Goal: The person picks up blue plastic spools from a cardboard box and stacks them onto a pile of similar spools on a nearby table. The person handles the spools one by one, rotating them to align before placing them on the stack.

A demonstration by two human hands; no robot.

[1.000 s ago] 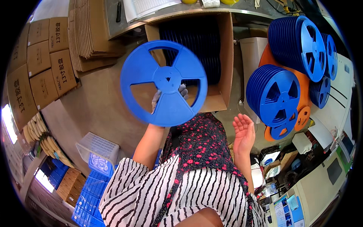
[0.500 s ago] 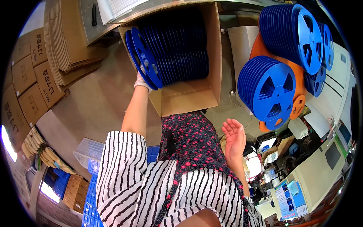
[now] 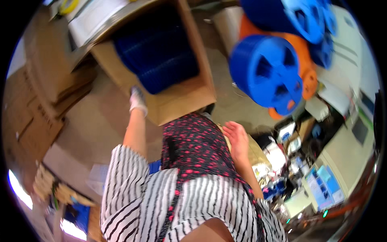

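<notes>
My left hand (image 3: pixel 138 102), in a pale glove, is beside the left wall of an open cardboard box (image 3: pixel 177 103). Motion smears its fingers, and no reel shows in it. Inside the box, dark blue plastic reels (image 3: pixel 155 56) stand on edge in packed rows; bare cardboard floor shows at the near end. My bare right hand (image 3: pixel 237 141) is held up to the right of my dark, red-dotted apron (image 3: pixel 193 145). Its fingers are stretched out with nothing in them, apart from any object.
On the right, stacks of blue reels (image 3: pixel 264 68) stand by orange reels (image 3: pixel 309 84). Flattened cardboard (image 3: pixel 64 76) is piled at the left, near closed cartons (image 3: pixel 40 125). Papers (image 3: pixel 94 22) lie on a table beyond the box. Assorted items crowd the lower right.
My left hand has let go of the blue reel at the box's left side and drawn back slightly. The whole view has shifted and tilted, with blur. My right hand stays open.
</notes>
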